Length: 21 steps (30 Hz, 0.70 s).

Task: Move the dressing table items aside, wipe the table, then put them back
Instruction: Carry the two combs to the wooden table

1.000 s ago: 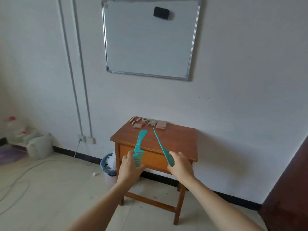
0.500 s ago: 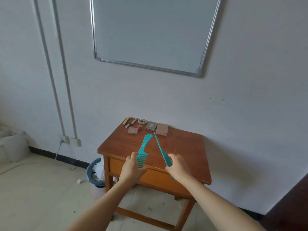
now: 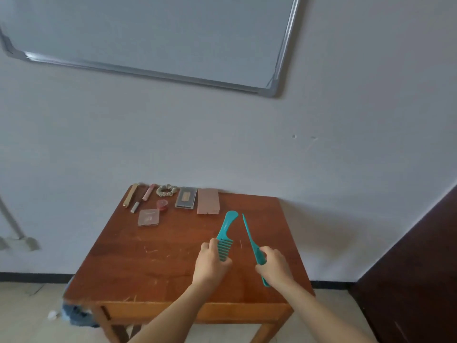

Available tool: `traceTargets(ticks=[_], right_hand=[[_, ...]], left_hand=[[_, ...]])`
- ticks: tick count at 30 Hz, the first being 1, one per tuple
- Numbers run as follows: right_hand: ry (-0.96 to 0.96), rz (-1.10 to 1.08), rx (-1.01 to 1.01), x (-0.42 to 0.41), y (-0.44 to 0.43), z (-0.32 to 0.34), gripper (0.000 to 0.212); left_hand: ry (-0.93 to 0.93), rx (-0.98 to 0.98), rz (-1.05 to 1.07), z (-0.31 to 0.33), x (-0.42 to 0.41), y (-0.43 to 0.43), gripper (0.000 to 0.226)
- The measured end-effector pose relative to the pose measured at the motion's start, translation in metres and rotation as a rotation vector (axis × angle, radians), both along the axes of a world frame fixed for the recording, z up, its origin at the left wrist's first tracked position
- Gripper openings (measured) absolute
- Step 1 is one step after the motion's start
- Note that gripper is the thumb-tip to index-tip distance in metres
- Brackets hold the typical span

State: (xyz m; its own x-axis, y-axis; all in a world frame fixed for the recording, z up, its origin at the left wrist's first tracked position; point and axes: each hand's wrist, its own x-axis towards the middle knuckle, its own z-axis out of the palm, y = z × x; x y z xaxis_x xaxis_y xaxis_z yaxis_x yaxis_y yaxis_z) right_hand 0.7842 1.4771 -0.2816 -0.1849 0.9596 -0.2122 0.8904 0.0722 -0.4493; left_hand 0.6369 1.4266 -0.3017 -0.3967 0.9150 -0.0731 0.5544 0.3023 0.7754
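Plainly, your left grip [image 3: 210,263] had its fingers curled round the toothed end of the wide-tooth comb [image 3: 226,233], so the curved handle stuck out ahead of you toward the wall. Your right grip [image 3: 273,267] was wrapped the same way round the tail comb [image 3: 249,236]. A short stub of teal showed below the heel of the hand, and the thin tail pointed up and forward.

Held like that, one comb to each grip, the handles led and leaned in toward each other, tips near but apart. I'd judge you carried them teeth-in-palm so each could be laid down far end first, without shifting your hold.

Both combs sat over the right half of the counter [image 3: 173,268]. From this angle I could not tell whether they hung above the wood or brushed it.

Beyond the tips, just to their left, lay the pink box [image 3: 208,201]. After it, in a row along the wall edge, came the grey palette [image 3: 186,197], the scrunchie [image 3: 167,190], the small red pot [image 3: 162,204], the clear compact [image 3: 148,217] and a few slim sticks [image 3: 130,195]. That row left bare wood to the right of the box, which looked to me like the combs' likely spot.
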Motion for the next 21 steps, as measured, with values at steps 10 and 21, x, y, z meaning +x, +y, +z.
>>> traceTargets(ticks=[10, 21], right_hand=[[0.042, 0.052, -0.054, -0.003, 0.136, -0.039, 0.049], [0.031, 0.196, -0.066, -0.025, 0.192, -0.059, 0.049]], left_hand=[[0.004, -0.085, 0.15, -0.039, 0.016, 0.132, 0.044], [0.167, -0.206, 0.258, -0.059, 0.018, 0.174, 0.042]])
